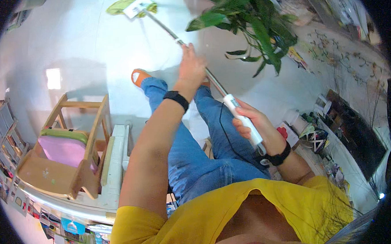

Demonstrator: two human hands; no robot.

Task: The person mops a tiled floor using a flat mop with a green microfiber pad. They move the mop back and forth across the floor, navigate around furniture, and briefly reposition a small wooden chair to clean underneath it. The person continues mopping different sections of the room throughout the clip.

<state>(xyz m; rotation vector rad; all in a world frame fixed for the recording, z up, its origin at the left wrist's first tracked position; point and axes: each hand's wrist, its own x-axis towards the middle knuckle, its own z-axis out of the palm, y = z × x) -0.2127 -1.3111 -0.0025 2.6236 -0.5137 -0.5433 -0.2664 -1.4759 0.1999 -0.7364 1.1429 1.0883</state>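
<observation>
A mop with a metal pole (162, 26) and a white handle grip (247, 122) slants across the view, away to the upper left. My left hand (191, 67) is wrapped around the pole about midway along. Lower down, my right hand (253, 120) grips the white handle near its end, where a hanging loop shows. At the far end, the flat white mop head (137, 7) lies over a yellow-green cloth (120, 7) on the pale floor (118, 49). Both wrists wear dark bands.
A leafy green plant (260, 25) overhangs the floor at upper right. On the left stands a wooden child's chair (52, 174) with a pink cushion (63, 149). A cluttered low shelf (344, 154) runs along the right. Stocked shelves (75, 224) fill the lower left.
</observation>
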